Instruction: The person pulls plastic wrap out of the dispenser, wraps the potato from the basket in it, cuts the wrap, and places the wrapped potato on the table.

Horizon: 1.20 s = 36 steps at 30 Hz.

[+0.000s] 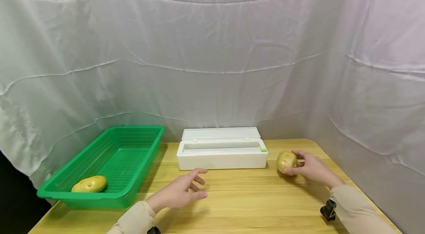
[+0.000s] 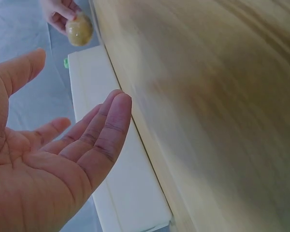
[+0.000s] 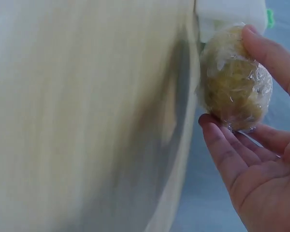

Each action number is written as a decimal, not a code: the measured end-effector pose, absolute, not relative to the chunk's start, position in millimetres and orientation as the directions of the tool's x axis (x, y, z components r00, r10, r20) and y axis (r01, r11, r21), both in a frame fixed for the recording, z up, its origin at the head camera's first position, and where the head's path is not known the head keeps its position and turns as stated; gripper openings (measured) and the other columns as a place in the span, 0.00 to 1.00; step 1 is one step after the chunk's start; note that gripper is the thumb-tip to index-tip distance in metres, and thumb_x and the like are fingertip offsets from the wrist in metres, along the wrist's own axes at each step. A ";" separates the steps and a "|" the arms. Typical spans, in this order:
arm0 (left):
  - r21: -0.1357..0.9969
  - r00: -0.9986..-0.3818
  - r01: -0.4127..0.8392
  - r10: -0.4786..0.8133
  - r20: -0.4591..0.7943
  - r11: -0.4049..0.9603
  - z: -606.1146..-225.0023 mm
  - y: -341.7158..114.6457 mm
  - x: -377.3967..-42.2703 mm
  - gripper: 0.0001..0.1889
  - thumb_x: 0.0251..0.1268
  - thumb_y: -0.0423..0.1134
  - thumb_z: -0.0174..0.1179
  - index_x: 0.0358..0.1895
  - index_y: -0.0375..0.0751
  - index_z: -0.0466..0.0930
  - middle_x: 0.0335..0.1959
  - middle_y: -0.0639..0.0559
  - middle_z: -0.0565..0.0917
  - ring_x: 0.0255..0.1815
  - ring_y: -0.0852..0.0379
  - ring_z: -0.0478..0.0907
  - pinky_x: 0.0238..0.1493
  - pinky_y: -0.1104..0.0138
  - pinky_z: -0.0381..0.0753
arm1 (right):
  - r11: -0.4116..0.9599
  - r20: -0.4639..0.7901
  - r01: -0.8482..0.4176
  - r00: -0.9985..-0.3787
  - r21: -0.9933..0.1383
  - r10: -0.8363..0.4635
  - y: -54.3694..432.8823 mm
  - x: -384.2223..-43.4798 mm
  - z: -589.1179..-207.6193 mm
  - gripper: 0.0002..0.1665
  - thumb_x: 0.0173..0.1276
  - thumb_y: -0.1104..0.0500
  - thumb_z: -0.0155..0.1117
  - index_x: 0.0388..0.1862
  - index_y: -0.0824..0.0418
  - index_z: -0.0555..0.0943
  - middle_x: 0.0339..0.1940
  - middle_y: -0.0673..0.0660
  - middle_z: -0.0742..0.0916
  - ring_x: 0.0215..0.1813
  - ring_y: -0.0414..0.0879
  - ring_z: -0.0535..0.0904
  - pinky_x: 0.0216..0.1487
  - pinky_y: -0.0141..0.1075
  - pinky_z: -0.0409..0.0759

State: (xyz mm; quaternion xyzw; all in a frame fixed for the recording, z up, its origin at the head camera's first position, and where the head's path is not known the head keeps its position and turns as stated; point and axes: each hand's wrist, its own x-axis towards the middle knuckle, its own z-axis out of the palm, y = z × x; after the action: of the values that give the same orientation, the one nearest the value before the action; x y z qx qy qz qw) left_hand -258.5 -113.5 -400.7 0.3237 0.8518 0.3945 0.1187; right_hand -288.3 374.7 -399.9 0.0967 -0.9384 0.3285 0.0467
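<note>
At the right of the table, my right hand (image 1: 312, 167) holds a potato (image 1: 287, 162) between thumb and fingers. The right wrist view shows clear cling film, wrinkled and shiny, around this potato (image 3: 234, 79). My left hand (image 1: 179, 191) hovers over the table in front of the white box, its fingers loosely spread and holding nothing. In the left wrist view its palm (image 2: 43, 169) shows bare. The white box (image 1: 222, 160), which looks like a cling film dispenser, stands at the back middle with its lid raised and a small green piece at its right end.
A green plastic basket (image 1: 146, 169) with perforated sides stands at the left of the wooden table (image 1: 239, 204). Another potato (image 1: 89, 184) lies in its near left corner. Grey-white cloth (image 1: 212, 42) hangs behind the table and along its right side.
</note>
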 end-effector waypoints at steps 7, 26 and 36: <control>0.727 -0.766 0.480 0.638 0.075 0.491 -397.4 -117.8 -260.4 0.31 0.78 0.46 0.66 0.78 0.47 0.68 0.66 0.37 0.82 0.55 0.49 0.89 0.52 0.57 0.88 | 0.766 0.134 -0.221 -0.975 -0.604 -0.176 378.9 -299.7 -410.4 0.60 0.64 0.48 0.83 0.80 0.77 0.60 0.68 0.83 0.78 0.60 0.68 0.86 0.61 0.60 0.85; 0.676 -0.797 0.540 0.563 0.219 0.501 -380.3 -129.7 -273.7 0.23 0.76 0.43 0.69 0.68 0.42 0.79 0.63 0.35 0.84 0.53 0.48 0.89 0.46 0.66 0.86 | 0.766 0.122 -0.240 -0.970 -0.596 -0.209 373.2 -299.8 -405.6 0.58 0.68 0.46 0.80 0.80 0.78 0.60 0.69 0.83 0.76 0.68 0.77 0.79 0.64 0.61 0.84; 0.652 -0.848 0.522 0.418 0.326 0.550 -375.2 -130.6 -284.9 0.13 0.73 0.35 0.69 0.57 0.38 0.84 0.53 0.38 0.87 0.44 0.53 0.88 0.42 0.67 0.86 | 0.793 0.162 -0.259 -0.966 -0.551 -0.202 368.3 -300.4 -400.2 0.53 0.69 0.45 0.78 0.78 0.76 0.66 0.70 0.82 0.77 0.69 0.79 0.77 0.66 0.67 0.80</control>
State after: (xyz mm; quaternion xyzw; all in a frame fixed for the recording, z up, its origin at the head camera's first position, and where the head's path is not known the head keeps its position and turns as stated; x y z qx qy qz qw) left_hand -284.9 -130.6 -375.2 0.2677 0.8777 0.3919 -0.0663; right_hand -300.4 368.3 -400.2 0.1219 -0.9457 0.2975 0.0472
